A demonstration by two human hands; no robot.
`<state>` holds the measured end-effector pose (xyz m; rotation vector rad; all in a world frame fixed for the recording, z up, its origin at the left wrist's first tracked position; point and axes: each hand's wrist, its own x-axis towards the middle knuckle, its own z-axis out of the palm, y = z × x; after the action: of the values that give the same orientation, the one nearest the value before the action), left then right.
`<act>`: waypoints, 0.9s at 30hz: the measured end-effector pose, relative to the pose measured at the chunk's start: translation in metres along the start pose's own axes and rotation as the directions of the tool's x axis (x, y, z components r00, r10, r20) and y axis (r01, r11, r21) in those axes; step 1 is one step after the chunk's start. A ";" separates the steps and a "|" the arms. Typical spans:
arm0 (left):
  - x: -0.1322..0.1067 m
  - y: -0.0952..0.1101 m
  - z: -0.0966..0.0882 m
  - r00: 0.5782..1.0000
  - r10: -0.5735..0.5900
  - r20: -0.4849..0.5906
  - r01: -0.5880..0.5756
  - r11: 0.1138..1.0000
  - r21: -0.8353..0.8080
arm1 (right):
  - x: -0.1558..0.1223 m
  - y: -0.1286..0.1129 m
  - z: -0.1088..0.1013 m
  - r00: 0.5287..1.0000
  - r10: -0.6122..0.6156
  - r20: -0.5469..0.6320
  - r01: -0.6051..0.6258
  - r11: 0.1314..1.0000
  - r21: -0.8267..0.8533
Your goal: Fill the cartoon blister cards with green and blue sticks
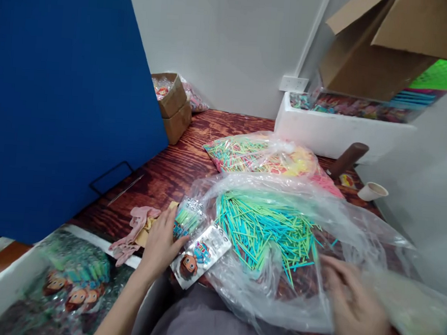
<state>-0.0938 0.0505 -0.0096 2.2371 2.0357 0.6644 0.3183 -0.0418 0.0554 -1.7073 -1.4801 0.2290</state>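
My left hand lies at the left side of several small clear packets with green and blue sticks inside; its thumb is stretched out and its fingers are extended. A silver pouch printed with a cartoon figure lies beside the thumb. To the right, a large clear plastic bag spreads open around a heap of green and blue thin sticks. My right hand, smeared by motion, is at the bag's right side; whether it grips the plastic cannot be made out.
Behind lies another bag of coloured sticks. A foam box bears a cardboard box. A paper cup and brown handle stand right. A blue panel, pink glove and foam bin are left.
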 end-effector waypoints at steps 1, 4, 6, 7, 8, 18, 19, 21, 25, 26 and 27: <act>0.005 -0.001 0.005 1.000 -0.012 0.025 0.012 1.000 0.025 | 0.005 -0.019 0.024 0.991 -0.084 0.108 0.073 0.992 0.098; 0.015 -0.002 0.014 0.990 -0.079 0.118 0.070 0.994 0.081 | 0.022 -0.076 0.096 0.891 -0.245 0.382 0.134 0.946 0.294; 0.018 0.000 0.016 0.977 -0.123 0.174 0.107 0.990 0.097 | 0.037 -0.108 0.145 0.792 -0.354 0.498 0.165 0.909 0.384; 0.019 0.001 0.015 0.970 -0.140 0.196 0.122 0.987 0.102 | 0.046 -0.120 0.170 0.766 -0.383 0.517 0.176 0.897 0.404; 0.019 0.003 0.015 0.964 -0.154 0.217 0.134 0.985 0.106 | 0.056 -0.130 0.194 0.760 -0.384 0.524 0.182 0.900 0.396; 0.017 0.007 0.017 0.952 -0.201 0.231 0.190 0.979 0.071 | 0.104 -0.154 0.331 0.732 -0.154 0.663 0.112 0.988 0.106; 0.016 0.006 0.019 0.961 -0.186 0.203 0.179 0.982 0.053 | 0.104 -0.152 0.333 0.727 -0.143 0.671 0.104 0.990 0.099; 0.011 0.004 0.024 0.979 -0.147 0.138 0.148 0.989 0.007 | 0.104 -0.148 0.334 0.715 -0.127 0.688 0.082 0.992 0.098; 0.003 0.002 0.033 0.993 -0.110 0.038 0.112 0.992 -0.056 | 0.109 -0.146 0.337 0.710 -0.089 0.699 0.034 0.995 0.092; 0.002 0.002 0.034 0.994 -0.109 0.033 0.111 0.992 -0.064 | 0.110 -0.146 0.338 0.707 -0.079 0.703 0.023 0.996 0.088; 0.001 0.001 0.035 0.993 -0.110 0.033 0.112 0.991 -0.071 | 0.111 -0.147 0.339 0.701 -0.072 0.710 0.012 0.996 0.089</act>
<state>-0.0808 0.0604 -0.0411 2.0650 2.0687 0.6801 0.0319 0.2068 -0.0155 -1.5837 -2.0229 1.0144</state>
